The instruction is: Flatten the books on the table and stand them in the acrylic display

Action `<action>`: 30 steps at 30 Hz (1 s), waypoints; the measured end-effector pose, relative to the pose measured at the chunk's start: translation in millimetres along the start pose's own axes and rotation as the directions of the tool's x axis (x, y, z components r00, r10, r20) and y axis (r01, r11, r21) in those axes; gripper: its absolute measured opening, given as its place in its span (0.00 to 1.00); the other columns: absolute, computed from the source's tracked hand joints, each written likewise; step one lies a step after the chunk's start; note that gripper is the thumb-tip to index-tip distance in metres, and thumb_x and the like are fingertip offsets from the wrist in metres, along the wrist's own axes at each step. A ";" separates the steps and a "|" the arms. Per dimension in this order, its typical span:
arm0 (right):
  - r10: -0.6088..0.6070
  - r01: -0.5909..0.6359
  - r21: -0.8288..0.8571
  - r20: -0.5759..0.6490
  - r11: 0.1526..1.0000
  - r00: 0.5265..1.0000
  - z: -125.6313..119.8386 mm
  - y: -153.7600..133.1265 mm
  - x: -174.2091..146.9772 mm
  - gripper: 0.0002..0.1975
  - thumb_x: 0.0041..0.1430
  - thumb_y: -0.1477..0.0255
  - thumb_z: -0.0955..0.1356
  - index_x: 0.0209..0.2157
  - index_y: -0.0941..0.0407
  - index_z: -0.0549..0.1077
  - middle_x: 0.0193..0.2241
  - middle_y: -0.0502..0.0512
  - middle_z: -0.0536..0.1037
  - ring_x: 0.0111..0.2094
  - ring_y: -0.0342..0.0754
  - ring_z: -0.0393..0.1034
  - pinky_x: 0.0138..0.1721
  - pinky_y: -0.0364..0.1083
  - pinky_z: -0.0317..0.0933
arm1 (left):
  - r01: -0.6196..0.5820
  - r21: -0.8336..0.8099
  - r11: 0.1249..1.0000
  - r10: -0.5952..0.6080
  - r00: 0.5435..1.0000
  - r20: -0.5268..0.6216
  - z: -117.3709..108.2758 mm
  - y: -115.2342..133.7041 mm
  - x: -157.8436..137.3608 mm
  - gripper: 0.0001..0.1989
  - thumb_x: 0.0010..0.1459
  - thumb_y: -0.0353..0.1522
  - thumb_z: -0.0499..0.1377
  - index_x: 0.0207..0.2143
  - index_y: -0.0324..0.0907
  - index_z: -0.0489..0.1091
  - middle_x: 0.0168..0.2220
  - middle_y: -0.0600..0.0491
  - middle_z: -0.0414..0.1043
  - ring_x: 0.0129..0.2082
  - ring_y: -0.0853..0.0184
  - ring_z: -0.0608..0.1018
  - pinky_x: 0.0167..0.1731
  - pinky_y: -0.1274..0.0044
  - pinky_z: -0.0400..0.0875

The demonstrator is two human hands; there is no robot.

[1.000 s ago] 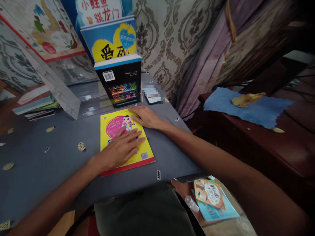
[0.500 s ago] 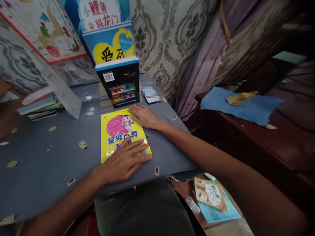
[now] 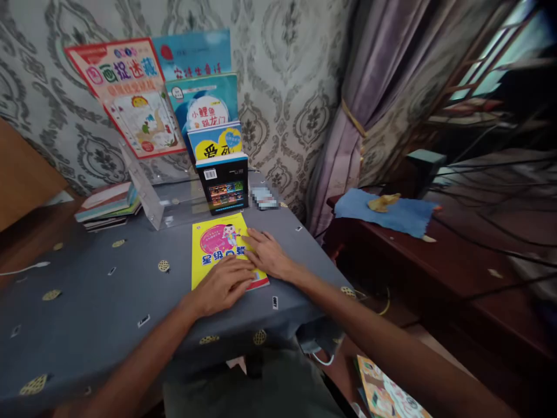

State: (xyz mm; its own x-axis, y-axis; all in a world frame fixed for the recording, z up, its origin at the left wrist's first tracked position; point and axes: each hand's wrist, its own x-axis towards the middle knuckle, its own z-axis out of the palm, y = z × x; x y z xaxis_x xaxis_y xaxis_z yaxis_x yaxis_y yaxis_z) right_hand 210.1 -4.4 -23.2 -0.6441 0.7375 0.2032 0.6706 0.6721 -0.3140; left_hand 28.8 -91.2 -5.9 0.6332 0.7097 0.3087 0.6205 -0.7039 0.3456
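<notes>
A yellow workbook (image 3: 209, 235) with a pink circle and a cartoon child on its cover lies closed on the cloth-covered table (image 3: 130, 296). My left hand (image 3: 224, 283) rests on its lower part, palm down, with the fingers stretched to the right. Over the right edge of the cover lies my right hand (image 3: 267, 253), flat, its fingers pointing left. The two hands almost meet, and neither grips anything. Part of the title is hidden beneath them.
Behind the workbook, several upright books (image 3: 224, 186) stand in a clear acrylic rack (image 3: 145, 191). A pile of books (image 3: 108, 206) sits at the left, a phone-like blurred object (image 3: 265, 198) at the back right. A blue cloth (image 3: 383, 216) covers part of a dark red bench (image 3: 470, 249).
My view has lifted, showing more of the rack and wall. My right hand has slid from the workbook's top edge down its right side, nearer my left hand.
</notes>
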 end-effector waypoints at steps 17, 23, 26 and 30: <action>0.005 -0.005 -0.030 0.008 1.000 1.000 -8.5 -13.2 -30.2 0.22 0.69 0.69 0.61 0.62 0.57 0.68 0.64 0.68 0.66 0.68 0.57 0.57 0.65 0.62 0.51 | 0.558 -0.587 0.587 -0.804 0.486 -0.341 -24.5 -79.7 -28.7 0.22 0.52 0.36 0.65 0.49 0.42 0.69 0.47 0.43 0.77 0.51 0.52 0.76 0.52 0.62 0.70; 0.004 -0.004 -0.025 0.007 1.000 1.000 -6.1 -10.2 -29.5 0.22 0.68 0.70 0.62 0.61 0.58 0.69 0.64 0.67 0.67 0.67 0.57 0.57 0.65 0.61 0.52 | 0.340 -0.888 0.310 -0.916 0.358 -0.183 -27.5 -88.8 -24.3 0.21 0.53 0.31 0.63 0.49 0.41 0.65 0.36 0.49 0.79 0.32 0.63 0.82 0.31 0.75 0.76; 0.018 -0.017 -0.031 0.019 0.999 1.000 -5.4 -9.9 -28.3 0.22 0.68 0.69 0.62 0.60 0.59 0.69 0.64 0.67 0.67 0.67 0.57 0.57 0.66 0.60 0.51 | 0.267 -0.949 0.169 -0.932 0.357 -0.066 -23.4 -86.5 -22.4 0.14 0.53 0.27 0.62 0.43 0.38 0.67 0.30 0.48 0.79 0.27 0.62 0.82 0.28 0.74 0.77; -0.008 0.009 -0.015 0.032 1.000 0.999 -5.5 -6.4 -26.3 0.23 0.67 0.69 0.61 0.61 0.61 0.68 0.63 0.68 0.68 0.67 0.58 0.58 0.66 0.59 0.52 | 0.152 -0.987 0.056 -0.920 0.393 0.009 -22.0 -79.3 -18.9 0.09 0.53 0.24 0.61 0.38 0.37 0.70 0.31 0.46 0.80 0.28 0.61 0.83 0.30 0.72 0.80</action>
State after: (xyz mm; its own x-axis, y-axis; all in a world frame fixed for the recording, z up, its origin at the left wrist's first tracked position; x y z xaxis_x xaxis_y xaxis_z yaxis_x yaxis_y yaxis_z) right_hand 224.8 -27.7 -21.4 -0.6609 0.7294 0.1765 0.6704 0.6796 -0.2980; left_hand -42.5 -48.2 -19.7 -0.3177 0.9260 -0.2041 -0.3261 0.0954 0.9405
